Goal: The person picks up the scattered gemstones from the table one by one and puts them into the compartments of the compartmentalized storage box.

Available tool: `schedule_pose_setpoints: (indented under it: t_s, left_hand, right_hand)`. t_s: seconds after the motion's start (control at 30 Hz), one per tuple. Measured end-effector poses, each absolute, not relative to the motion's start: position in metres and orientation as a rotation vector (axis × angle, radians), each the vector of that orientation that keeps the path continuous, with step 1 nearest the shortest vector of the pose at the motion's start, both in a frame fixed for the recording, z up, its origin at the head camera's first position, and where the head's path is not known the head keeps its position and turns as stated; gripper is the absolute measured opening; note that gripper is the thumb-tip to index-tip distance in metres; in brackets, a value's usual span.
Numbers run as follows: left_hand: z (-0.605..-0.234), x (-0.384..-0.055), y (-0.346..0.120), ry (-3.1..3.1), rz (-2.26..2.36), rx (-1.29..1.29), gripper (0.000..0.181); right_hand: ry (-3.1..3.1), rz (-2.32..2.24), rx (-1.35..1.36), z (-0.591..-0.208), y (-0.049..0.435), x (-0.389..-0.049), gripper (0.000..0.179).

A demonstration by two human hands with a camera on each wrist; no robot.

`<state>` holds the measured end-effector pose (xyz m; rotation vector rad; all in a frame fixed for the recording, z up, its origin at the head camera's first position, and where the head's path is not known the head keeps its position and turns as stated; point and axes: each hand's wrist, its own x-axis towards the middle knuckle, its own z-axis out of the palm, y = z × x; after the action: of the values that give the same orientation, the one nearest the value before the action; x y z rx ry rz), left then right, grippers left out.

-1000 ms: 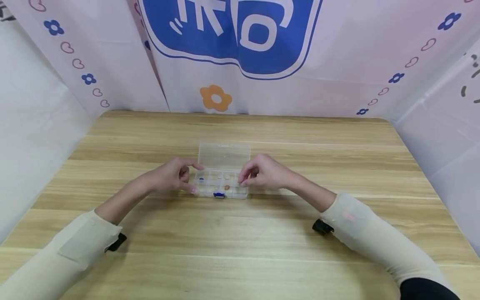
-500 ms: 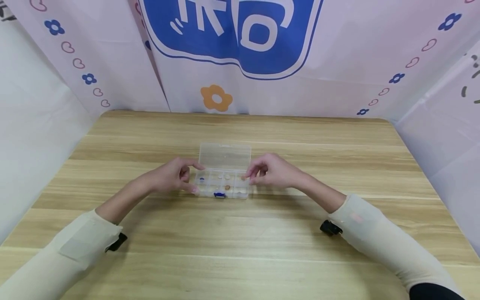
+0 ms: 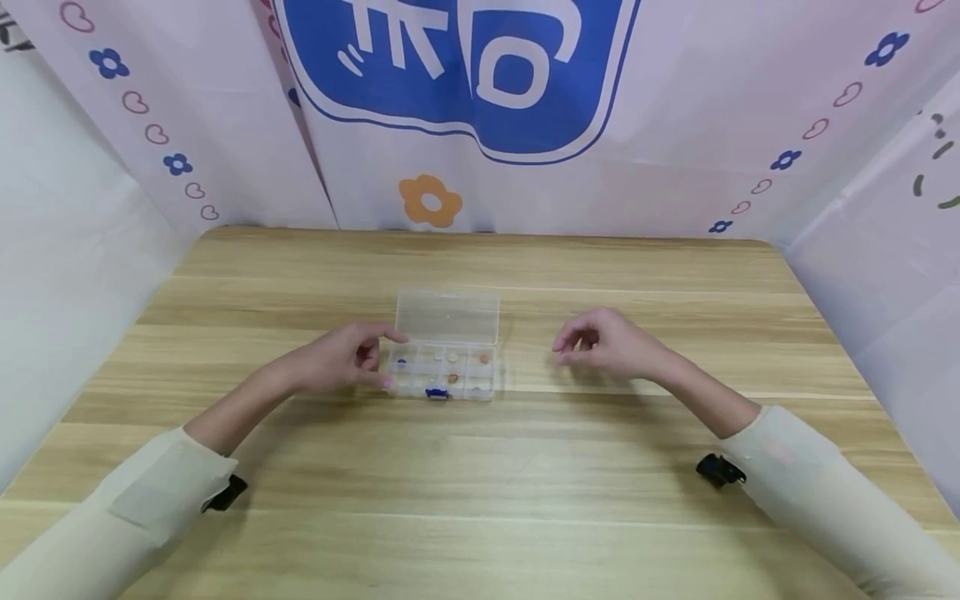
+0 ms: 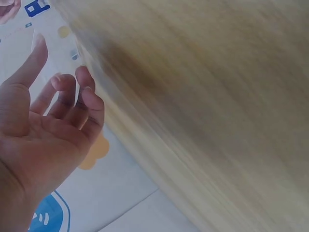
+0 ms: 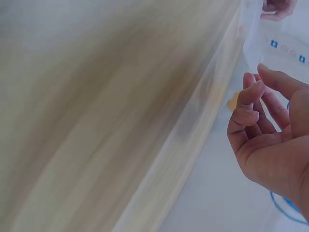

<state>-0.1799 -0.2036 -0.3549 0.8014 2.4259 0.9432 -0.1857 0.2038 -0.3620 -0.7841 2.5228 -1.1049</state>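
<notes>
A clear plastic compartment box (image 3: 442,369) stands near the middle of the table, its transparent lid (image 3: 447,317) swung back. My left hand (image 3: 341,357) holds the box's left end between index finger and thumb, one toward the back corner, the other toward the front. Small pieces lie in separate compartments: a blue piece (image 3: 402,363), a reddish-brown piece (image 3: 453,378), an orange-brown piece (image 3: 484,358) and pale ones; their kind is too small to tell. My right hand (image 3: 611,343) hovers right of the box, fingers loosely bent, with nothing visible between them.
The wooden table (image 3: 480,492) reaches back to a printed cloth wall (image 3: 652,175). A blue latch (image 3: 437,393) sits at the box's front edge. Each forearm wears a pale sleeve (image 3: 832,492), and a black device (image 3: 722,471) hangs beneath the right one.
My right hand has drawn back rightward from the box's right-hand compartments, uncovering the orange-brown piece there. The left hand keeps its place at the left end.
</notes>
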Motion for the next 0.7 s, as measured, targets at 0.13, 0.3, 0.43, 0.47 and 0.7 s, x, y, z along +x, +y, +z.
schedule_pose_setpoints:
  t_s: [0.13,0.3,0.43,0.47,0.7]
  left_hand:
    - [-0.359,-0.181,-0.206,2.425,0.938,0.827,0.063]
    - [-0.362,-0.181,-0.208,2.415,0.96,0.849,0.066]
    - [-0.364,-0.18,-0.209,2.421,0.999,0.868,0.069]
    - [-0.364,-0.179,-0.21,2.428,1.011,0.87,0.068]
    - [-0.355,-0.171,-0.221,2.682,1.007,0.843,0.041]
  right_hand:
    - [2.563,-1.092,-0.737,-0.363,0.22,-0.185,0.007]
    - [2.581,-1.104,-0.69,-0.363,0.239,-0.181,0.007]
    - [2.617,-1.103,-0.685,-0.365,0.251,-0.179,0.01]
    - [2.627,-1.1,-0.687,-0.366,0.254,-0.178,0.01]
    - [2.748,-0.982,-0.642,-0.366,0.277,-0.173,0.009]
